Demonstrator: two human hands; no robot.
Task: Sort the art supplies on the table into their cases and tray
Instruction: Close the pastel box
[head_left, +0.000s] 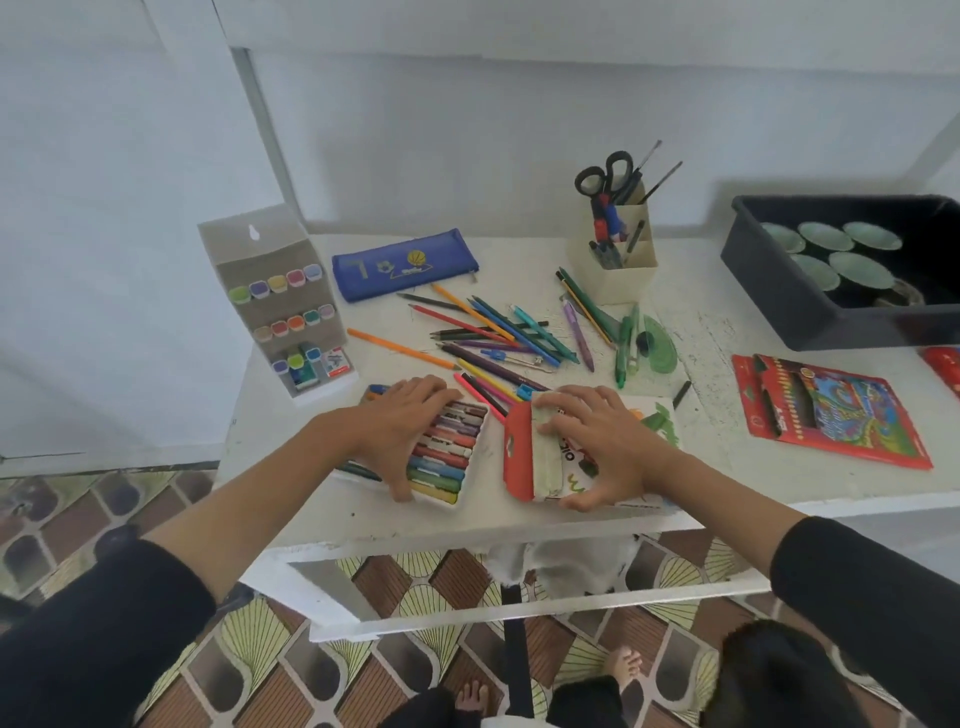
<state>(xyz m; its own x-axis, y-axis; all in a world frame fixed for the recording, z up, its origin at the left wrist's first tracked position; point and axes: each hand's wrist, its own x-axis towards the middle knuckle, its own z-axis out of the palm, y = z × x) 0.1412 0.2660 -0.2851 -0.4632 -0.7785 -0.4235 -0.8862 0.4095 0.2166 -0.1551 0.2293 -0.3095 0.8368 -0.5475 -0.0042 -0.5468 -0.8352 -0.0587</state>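
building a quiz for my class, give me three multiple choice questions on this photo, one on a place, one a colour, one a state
1. Where does the blue pencil case lie?
A. at the back, beyond the loose pencils
B. in the black bin
C. on the floor

2. What colour are the scissors' handles in the pen holder?
A. red
B. black
C. yellow

3. The pastel tray is:
A. uncovered, pastels showing
B. lidded
C. empty

Answers: 1 A, it lies behind the pencil pile. 2 B, both loops are black. 3 A, pastel rows show beside the left hand gripping it; the right hand holds the pastel box.
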